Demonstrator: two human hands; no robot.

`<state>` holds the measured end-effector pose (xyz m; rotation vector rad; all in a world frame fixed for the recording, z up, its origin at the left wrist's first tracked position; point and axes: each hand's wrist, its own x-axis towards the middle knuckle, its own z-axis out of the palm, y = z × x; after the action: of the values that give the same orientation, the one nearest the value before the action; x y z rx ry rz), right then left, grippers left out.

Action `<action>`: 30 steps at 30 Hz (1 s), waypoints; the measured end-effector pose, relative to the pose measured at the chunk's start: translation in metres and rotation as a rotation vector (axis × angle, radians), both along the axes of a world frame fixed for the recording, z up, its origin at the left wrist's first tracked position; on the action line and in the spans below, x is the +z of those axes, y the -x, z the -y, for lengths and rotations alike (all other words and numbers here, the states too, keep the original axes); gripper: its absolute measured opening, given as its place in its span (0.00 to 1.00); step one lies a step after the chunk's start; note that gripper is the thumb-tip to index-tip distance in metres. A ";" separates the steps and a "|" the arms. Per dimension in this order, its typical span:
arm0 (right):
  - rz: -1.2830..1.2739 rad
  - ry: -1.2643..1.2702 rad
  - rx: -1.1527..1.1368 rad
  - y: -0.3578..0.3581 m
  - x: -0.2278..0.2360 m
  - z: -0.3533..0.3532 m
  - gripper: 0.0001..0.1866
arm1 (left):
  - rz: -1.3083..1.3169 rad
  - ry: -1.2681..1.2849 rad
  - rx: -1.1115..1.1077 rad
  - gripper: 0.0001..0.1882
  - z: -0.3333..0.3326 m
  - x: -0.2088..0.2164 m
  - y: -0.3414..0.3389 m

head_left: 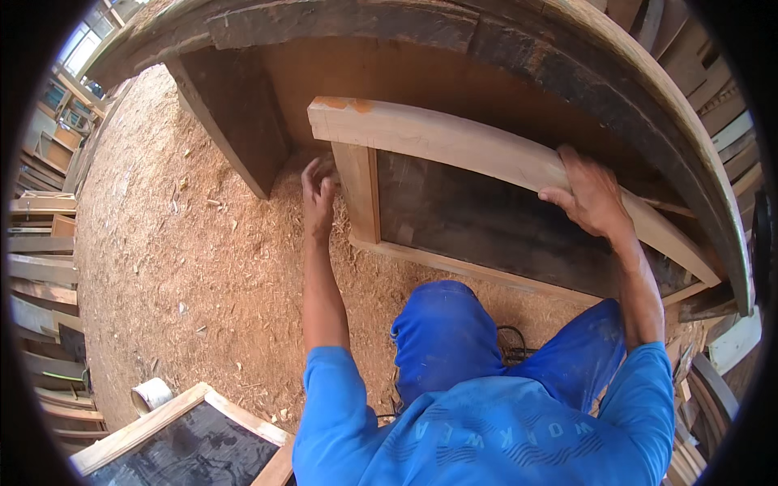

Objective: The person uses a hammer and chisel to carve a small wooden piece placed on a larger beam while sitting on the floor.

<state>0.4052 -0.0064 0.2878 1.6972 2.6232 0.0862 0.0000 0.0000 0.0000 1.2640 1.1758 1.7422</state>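
Note:
A wooden frame with a dark panel set in it stands on edge below a workbench, tilted in the view. My right hand grips its top rail toward the right, fingers over the far side and thumb on the near face. Just off the frame's left end is my left hand, its fingers apart and slightly bent. I see nothing in it, though some of its fingertips are partly hidden beside the frame's upright.
The heavy workbench arches over the frame, with a dark board leg at left. Wood shavings cover the ground. A second panelled frame lies at lower left beside a white container. Stacked boards line the left side.

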 end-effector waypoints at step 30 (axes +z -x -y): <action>-0.060 0.042 -0.058 0.013 -0.008 0.002 0.37 | -0.563 1.490 1.027 0.32 0.340 -0.163 0.012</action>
<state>0.3921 -0.0089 0.2802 1.7881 2.5953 -0.0205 -0.0121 -0.3403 -0.1627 0.0892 2.9062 0.3940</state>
